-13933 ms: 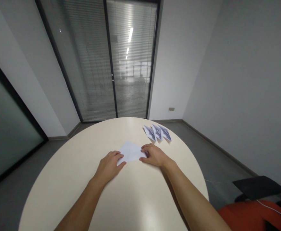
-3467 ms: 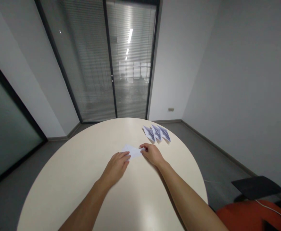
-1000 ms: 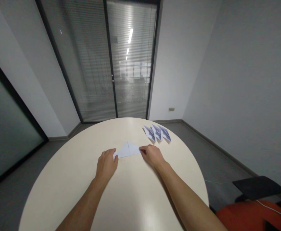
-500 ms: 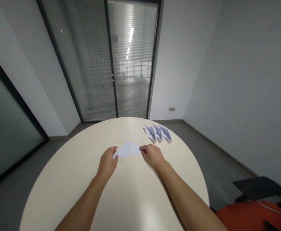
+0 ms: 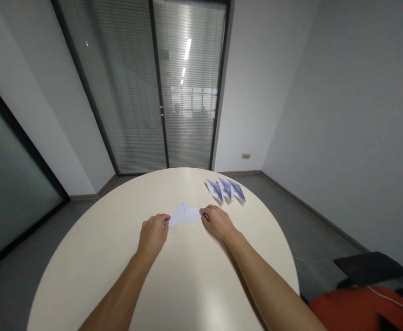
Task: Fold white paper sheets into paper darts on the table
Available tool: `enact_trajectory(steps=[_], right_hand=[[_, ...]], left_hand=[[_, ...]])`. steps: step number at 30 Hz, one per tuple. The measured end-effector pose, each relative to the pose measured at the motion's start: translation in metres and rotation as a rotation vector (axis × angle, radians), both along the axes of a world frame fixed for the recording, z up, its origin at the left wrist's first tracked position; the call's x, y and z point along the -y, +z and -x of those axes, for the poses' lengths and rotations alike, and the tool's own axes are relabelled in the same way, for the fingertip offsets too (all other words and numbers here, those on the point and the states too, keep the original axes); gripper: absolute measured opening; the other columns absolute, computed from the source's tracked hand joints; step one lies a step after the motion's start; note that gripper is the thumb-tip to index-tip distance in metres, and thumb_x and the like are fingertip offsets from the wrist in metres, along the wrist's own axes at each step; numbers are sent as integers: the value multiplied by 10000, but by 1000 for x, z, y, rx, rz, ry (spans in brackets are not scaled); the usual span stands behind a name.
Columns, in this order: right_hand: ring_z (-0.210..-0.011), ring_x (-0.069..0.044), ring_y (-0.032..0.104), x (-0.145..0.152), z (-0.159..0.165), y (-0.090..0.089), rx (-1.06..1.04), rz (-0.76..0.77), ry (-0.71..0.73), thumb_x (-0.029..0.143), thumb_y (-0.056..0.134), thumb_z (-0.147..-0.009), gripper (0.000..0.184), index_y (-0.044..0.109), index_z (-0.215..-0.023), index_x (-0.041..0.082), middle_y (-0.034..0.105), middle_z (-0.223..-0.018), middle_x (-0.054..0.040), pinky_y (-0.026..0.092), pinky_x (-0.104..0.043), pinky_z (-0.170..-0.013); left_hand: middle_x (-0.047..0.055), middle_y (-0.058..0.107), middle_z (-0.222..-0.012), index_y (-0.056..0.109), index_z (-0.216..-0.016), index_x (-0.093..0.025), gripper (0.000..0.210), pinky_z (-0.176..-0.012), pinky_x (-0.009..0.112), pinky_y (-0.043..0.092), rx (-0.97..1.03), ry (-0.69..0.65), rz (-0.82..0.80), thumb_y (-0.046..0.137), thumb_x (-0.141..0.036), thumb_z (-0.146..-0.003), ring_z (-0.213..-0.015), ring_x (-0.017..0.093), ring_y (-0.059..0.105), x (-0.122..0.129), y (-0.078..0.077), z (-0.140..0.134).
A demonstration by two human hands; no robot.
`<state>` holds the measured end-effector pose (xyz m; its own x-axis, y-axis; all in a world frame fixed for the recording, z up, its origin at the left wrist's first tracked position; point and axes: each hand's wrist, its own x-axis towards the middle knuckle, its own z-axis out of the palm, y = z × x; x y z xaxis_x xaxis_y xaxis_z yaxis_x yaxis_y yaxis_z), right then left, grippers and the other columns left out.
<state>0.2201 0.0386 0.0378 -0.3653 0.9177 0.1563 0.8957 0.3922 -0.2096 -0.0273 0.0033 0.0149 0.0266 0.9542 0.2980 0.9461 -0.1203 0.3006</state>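
Head view: I see white folded paper triangle point(image 5: 184, 214) lying flat on round cream tabletop point(image 5: 101, 257), centre-far. Left hand point(image 5: 152, 234) at triangle's L corner, fingers point(image 5: 165, 220) pinched on it. Right hand point(image 5: 216, 221) at R corner, fingers point(image 5: 204, 214) pinching that tip. Both forearms run fwd from near edge. Three folded paper pieces w/ dark print point(image 5: 226, 190) in overlapping row, far R of tabletop, apart from hands. Orange seat point(image 5: 360, 308) low R; blinds point(image 5: 160, 87) behind glass.

3 folded papers point(image 5: 226, 190) on round table point(image 5: 118, 257), far right edge; blinds point(image 5: 174, 92) behind.
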Motion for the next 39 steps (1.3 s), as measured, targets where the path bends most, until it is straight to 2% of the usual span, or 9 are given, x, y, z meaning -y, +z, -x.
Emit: enact_trajectory(steps=[8, 14, 18, 24, 32, 39], right_hand=[[-1100, -218, 606, 1, 2, -2, 7, -12, 2, 219, 481, -988, 283, 757, -1023, 170, 683, -1139, -121, 428, -283, -946], [-1104, -228, 596, 1, 3, -3, 29, -15, -10, 233, 475, -996, 298, 752, -1088, 174, 682, -1169, -124, 423, -303, -963], [-1092, -237, 589, 2, 4, -2, 59, -20, -15, 246, 465, -1008, 306, 730, -1143, 176, 672, -1174, -132, 424, -318, -950], [-1067, -244, 588, 2, 4, -1, 91, -40, 5, 251, 451, -1013, 309, 724, -1135, 173, 667, -1163, -138, 423, -334, -943], [-1069, -242, 599, 4, 3, 3, 92, -23, -22, 272, 478, -1004, 288, 742, -1068, 177, 667, -1160, -136, 436, -321, -918], [-1001, -240, 646, 7, 5, 8, 99, -12, -90, 281, 503, -987, 286, 764, -960, 169, 691, -1106, -134, 462, -302, -810]], left_hand=[[92, 762, -1142, 746, -1117, -201, 250, -924, 386, 502, -146, -15, 62, 558, -258, -962, -1063, 273, 688, 8, 11, -8], [91, 756, -1104, 751, -1069, -212, 252, -901, 366, 512, -148, -19, 95, 519, -222, -972, -1053, 257, 676, 11, 16, -9], [80, 752, -1076, 739, -1031, -220, 254, -886, 338, 509, -153, -21, 106, 491, -201, -979, -1051, 240, 665, 12, 18, -11], [102, 748, -1070, 730, -1041, -203, 265, -825, 353, 519, -184, -19, 122, 469, -206, -995, -1048, 270, 656, 13, 19, -13], [123, 746, -1087, 722, -1088, -177, 256, -826, 369, 537, -188, -13, 125, 491, -240, -997, -1086, 287, 650, 13, 17, -14], [122, 739, -1106, 719, -1103, -183, 262, -852, 357, 532, -198, -15, 137, 485, -232, -995, -1107, 274, 641, 13, 18, -15]])
